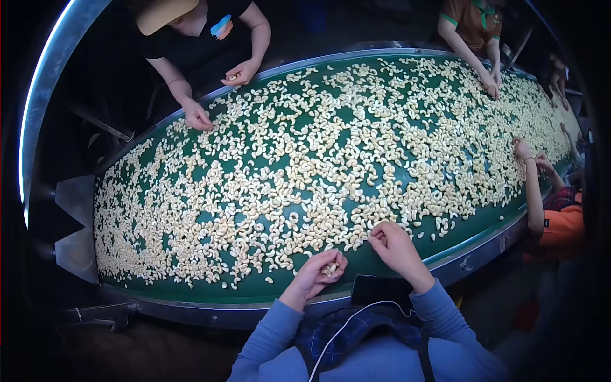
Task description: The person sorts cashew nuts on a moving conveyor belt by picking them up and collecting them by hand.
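Many pale cashew nuts (318, 167) lie spread over a green conveyor belt (248, 291). Near the belt's front edge, my left hand (318, 274) is curled palm-up around several cashews, which show between its fingers. To its right, my right hand (391, 247) hovers at the lower edge of the nuts, fingers bent and thumb close to the index finger. What its fingertips hold, if anything, is too small to make out. Both hands are apart from each other.
Across the belt, a person in black (210, 48) and one in brown (474, 32) reach over the nuts. At the right, a person in orange (563, 219) reaches in. A metal rim (445, 264) borders the belt. A dark flat object (380, 290) and white cable (347, 323) are near my waist.
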`<state>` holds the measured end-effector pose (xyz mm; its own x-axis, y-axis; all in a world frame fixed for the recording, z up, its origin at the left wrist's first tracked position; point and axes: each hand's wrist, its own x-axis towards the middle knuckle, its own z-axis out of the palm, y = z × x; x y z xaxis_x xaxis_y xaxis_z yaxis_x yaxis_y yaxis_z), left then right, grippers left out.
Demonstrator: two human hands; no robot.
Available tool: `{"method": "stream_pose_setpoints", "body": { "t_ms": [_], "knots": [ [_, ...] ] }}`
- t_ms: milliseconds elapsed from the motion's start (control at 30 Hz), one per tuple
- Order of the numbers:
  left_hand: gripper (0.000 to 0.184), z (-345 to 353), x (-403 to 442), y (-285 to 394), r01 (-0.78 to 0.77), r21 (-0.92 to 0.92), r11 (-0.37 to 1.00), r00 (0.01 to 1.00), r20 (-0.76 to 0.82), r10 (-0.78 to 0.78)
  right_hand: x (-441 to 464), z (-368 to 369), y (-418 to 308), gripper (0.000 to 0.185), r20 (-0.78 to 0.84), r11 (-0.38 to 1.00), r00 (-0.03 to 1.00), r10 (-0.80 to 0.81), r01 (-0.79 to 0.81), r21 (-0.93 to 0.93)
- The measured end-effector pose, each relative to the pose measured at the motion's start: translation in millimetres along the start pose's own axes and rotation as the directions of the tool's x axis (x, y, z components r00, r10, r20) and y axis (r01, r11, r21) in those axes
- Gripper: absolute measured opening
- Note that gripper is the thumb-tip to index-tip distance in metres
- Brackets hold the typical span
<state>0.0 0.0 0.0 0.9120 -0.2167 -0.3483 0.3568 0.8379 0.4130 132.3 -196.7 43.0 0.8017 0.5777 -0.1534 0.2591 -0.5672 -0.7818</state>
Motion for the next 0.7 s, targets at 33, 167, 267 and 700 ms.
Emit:
{"method": "stream_pose_setpoints", "body": {
  "t_ms": [33,167,267,700],
  "knots": [
    [0.031,-4,2,3,-0.073,0.052,0.996,0.997,0.000,0.073,2,-5,11,0.012,0.066,0.996,0.997,0.040,-0.045,0.074],
    [0.029,7,31,36,-0.028,0.958,0.286,0.725,-0.178,0.665,32,-12,-10,0.011,0.121,0.991,0.992,-0.041,0.026,0.128],
    [0.022,24,55,39,0.262,0.939,-0.224,0.610,0.019,0.792,60,23,-12,0.014,-0.045,0.940,0.949,-0.313,0.303,-0.155],
    [0.026,18,21,29,-0.242,0.489,0.838,0.781,-0.414,0.468,73,-22,11,0.012,0.315,0.971,0.934,-0.167,0.100,0.216]
  ]
}}
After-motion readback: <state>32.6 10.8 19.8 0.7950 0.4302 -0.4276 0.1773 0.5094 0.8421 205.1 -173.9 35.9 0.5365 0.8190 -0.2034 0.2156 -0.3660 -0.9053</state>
